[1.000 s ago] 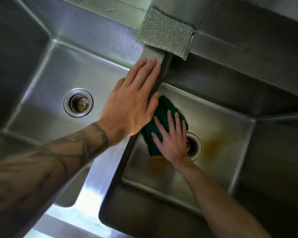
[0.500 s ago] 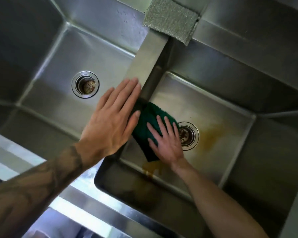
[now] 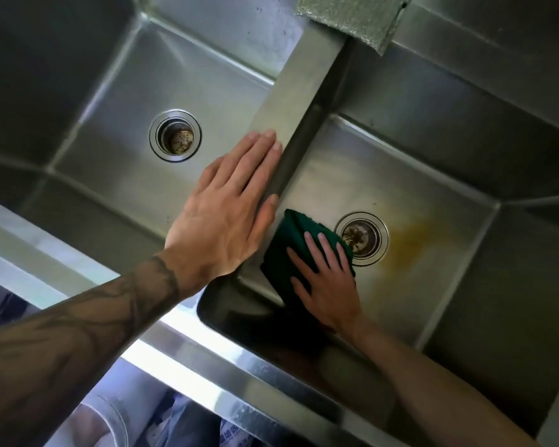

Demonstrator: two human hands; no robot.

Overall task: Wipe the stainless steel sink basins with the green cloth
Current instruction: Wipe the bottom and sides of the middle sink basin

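R hand [image 3: 328, 285] presses flat, fingers spread, on the green cloth [image 3: 284, 250] at the front-left of the right basin [image 3: 352, 175] floor, just beside the drain [image 3: 362, 238]. L hand [image 3: 226, 214] rests flat & open on the divider [image 3: 300, 91]. The yellow-brown stain [image 3: 407, 243] past the drain isn't wiped yet, and the left basin [image 3: 117, 175] prob. remains to do, so approx. early-to-mid job.
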